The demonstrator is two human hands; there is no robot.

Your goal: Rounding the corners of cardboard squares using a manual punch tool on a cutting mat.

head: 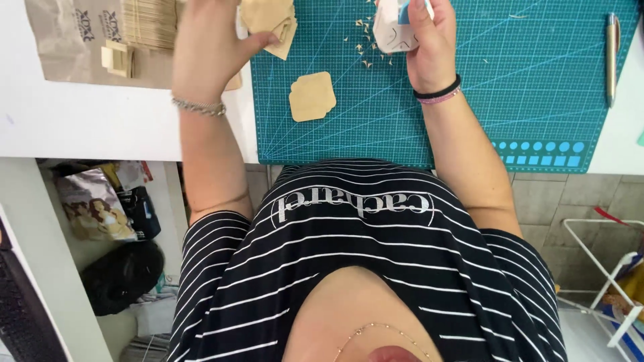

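Note:
My left hand [208,40] grips a small stack of tan cut-out cardboard shapes [272,20] at the top left edge of the teal cutting mat [469,87]. My right hand [429,40] holds a white piece with a blue part [396,27] over the mat, near the top. A single tan scalloped cardboard piece [312,96] lies flat on the mat between my forearms. Small tan paper scraps [365,47] are scattered on the mat beside my right hand.
A brown paper bag [74,40] with more tan pieces [119,58] lies on the white table [100,121] at left. A metallic pen-shaped tool [611,57] rests at the mat's right edge. Bags sit on shelves below left; a white wire rack [604,281] stands right.

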